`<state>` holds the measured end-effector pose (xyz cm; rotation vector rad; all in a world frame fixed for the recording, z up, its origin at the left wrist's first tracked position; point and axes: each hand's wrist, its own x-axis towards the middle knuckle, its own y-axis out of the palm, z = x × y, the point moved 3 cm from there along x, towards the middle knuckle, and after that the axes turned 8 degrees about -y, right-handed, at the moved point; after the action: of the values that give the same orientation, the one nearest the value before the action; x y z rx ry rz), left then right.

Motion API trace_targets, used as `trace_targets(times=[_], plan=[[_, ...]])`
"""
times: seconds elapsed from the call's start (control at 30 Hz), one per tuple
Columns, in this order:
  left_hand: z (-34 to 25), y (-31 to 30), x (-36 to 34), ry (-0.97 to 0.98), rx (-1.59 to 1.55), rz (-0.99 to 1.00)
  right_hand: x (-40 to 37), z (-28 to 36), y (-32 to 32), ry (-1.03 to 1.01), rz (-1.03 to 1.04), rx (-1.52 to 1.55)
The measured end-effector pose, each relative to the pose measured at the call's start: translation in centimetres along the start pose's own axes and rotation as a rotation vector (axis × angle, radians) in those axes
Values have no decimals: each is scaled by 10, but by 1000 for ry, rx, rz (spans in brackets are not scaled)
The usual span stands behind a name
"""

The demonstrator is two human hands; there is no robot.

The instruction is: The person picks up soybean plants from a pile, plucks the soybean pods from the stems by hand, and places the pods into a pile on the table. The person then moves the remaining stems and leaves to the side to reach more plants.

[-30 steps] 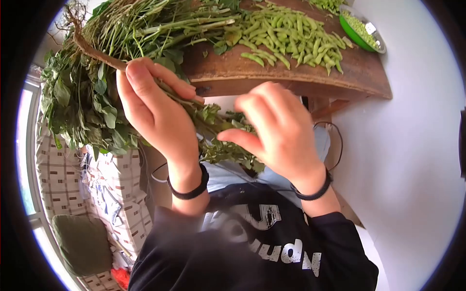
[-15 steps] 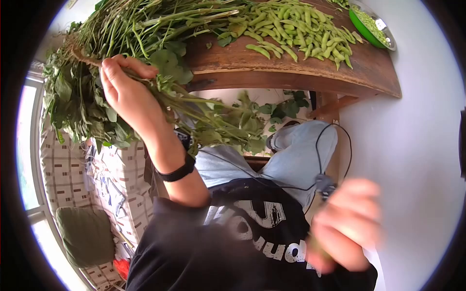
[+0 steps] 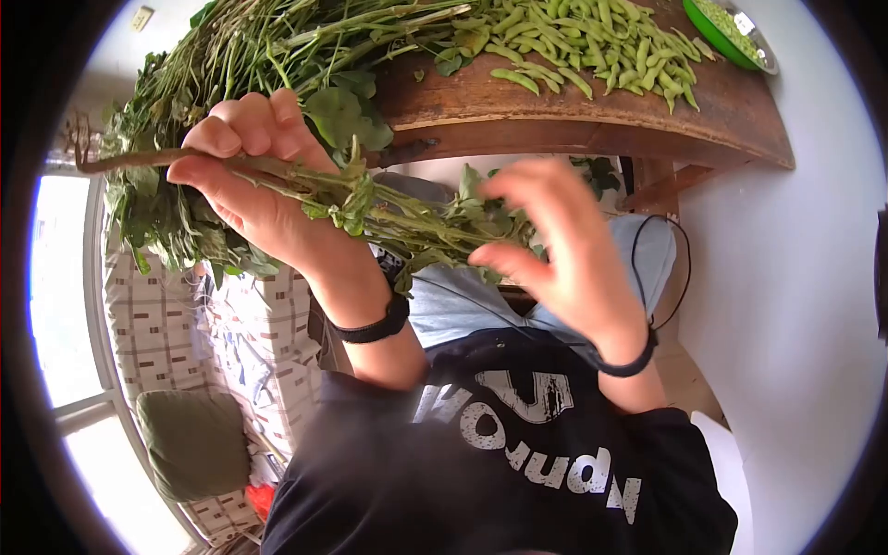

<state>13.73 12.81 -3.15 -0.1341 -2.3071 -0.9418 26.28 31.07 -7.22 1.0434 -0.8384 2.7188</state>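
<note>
My left hand (image 3: 264, 185) is closed around a soybean plant (image 3: 398, 211), near the root end. Its brown root stub sticks out to the left, and the leafy stems trail right above my lap. At the leafy end is my right hand (image 3: 564, 254), slightly blurred. Its thumb and fingers are spread, with nothing seen between them. Beyond my left hand, a large heap of uprooted soybean plants (image 3: 305, 55) lies on the wooden table (image 3: 592, 116). A pile of green soybean pods (image 3: 592, 42) rests on the same table, to the right of the heap.
A green-sided bowl (image 3: 726, 37) of shelled beans sits at the table's right end, by the white wall (image 3: 832, 166). A black cable (image 3: 686, 268) loops beside my knee. On the left are a checked sofa (image 3: 157, 324) and a dark green cushion (image 3: 192, 446).
My right hand has moved from the lower right, in front of my shirt, up and left to the plant's leafy end. My left hand still holds the plant, now with its root stub more visible.
</note>
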Motion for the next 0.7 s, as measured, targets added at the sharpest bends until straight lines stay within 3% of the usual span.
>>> trace_targets(times=[0.17, 0.27, 0.33, 0.4, 0.43, 0.53, 0.67, 0.7], plan=[[7, 8, -2, 8, 33, 47, -27, 15, 24, -182, -120, -263], [3, 24, -14, -152, 593, -92, -35, 31, 22, -236, -194, -509], [2, 25, -17, -231, 658, -68, -40, 31, 21, -233, -203, -560], [10, 24, -15, -370, 395, -182, -41, 27, 20, -195, -199, -622], [12, 26, -15, -374, 396, -178, -41, 26, 20, -165, -151, -616], [17, 31, -16, -430, -123, -89, -45, 20, 25, -119, -128, -502], [15, 36, -14, -400, -131, -86, -40, 27, 5, -71, -217, -144], [16, 36, -14, -400, -109, -3, -34, 23, 4, -94, -234, -125]])
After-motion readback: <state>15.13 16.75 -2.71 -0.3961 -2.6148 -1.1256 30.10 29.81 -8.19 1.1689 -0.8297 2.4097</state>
